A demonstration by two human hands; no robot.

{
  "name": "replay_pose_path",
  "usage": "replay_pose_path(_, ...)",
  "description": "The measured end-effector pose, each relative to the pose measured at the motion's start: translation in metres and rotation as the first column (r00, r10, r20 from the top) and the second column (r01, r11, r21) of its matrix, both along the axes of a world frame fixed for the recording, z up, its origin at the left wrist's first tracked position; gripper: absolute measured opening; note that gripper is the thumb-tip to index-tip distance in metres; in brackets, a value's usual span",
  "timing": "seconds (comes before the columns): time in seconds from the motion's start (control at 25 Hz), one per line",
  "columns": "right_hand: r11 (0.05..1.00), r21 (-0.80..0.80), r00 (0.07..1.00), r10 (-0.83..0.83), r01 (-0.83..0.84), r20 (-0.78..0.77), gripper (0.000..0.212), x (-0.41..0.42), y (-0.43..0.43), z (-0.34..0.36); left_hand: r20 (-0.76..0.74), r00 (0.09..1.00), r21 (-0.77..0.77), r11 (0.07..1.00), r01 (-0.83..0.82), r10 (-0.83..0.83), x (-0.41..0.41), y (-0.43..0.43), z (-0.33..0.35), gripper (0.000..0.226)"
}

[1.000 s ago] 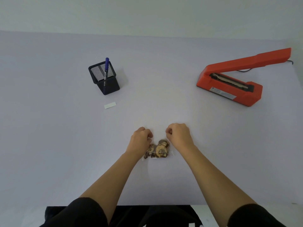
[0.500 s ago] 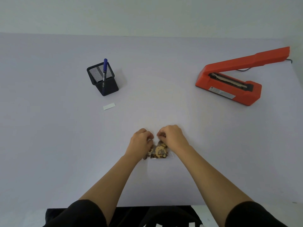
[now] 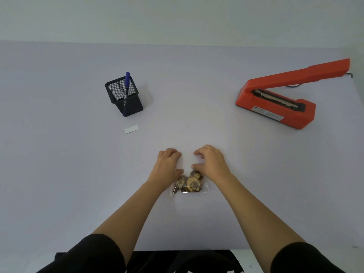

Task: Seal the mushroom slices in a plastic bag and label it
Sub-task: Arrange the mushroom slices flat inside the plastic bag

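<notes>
Pale lilac table (image 3: 59, 154), head view.
- Plastic bag (image 3: 204, 188): clear, lying flat near the front centre, mushroom slices (image 3: 190, 183) bunched in its near end.
- Left hand (image 3: 168, 164): fingers curled, pinching the bag's far left part.
- Right hand (image 3: 211, 164): fingers arched and curled, pinching the bag's far right part.
- Pen holder (image 3: 132, 107): black mesh, far left, one blue pen (image 3: 127, 81) standing in it.
- Label (image 3: 131, 129): small white strip, just in front of the holder.
- Heat sealer (image 3: 275, 109): orange, far right, arm raised, dark cord (image 3: 295, 86) behind it.
- Black sleeves (image 3: 94, 253): bottom edge.
</notes>
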State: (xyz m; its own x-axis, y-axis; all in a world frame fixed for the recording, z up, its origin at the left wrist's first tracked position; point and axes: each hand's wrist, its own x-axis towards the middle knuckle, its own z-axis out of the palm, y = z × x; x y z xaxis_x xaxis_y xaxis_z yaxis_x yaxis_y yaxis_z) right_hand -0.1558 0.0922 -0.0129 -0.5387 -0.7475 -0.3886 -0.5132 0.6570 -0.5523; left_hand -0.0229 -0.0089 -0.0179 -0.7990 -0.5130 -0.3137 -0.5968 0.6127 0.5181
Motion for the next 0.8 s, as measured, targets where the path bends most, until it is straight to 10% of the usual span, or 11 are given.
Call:
replay_pose_path(0.2, 1.000, 0.021, 1.000, 0.008, -0.007, -0.027, 0.060, 0.004, 0.001, -0.001, 0.015, 1.000, -0.015, 1.000, 0.002, -0.002, 0.001, 0.001, -0.002, 0.059)
replay_pose_path(0.44, 0.997, -0.073, 1.000, 0.020, -0.019, 0.001, 0.012, 0.012, 0.007, -0.007, -0.071, 0.997, 0.015, 0.999, 0.041, -0.040, 0.003, 0.015, -0.010, 0.022)
replay_pose_path(0.8, 0.988, -0.133, 0.997, -0.074, 0.074, 0.001, 0.020, 0.010, 0.013, -0.013, -0.012, 0.999, 0.008, 0.999, 0.044, -0.044, 0.001, 0.003, -0.003, 0.052)
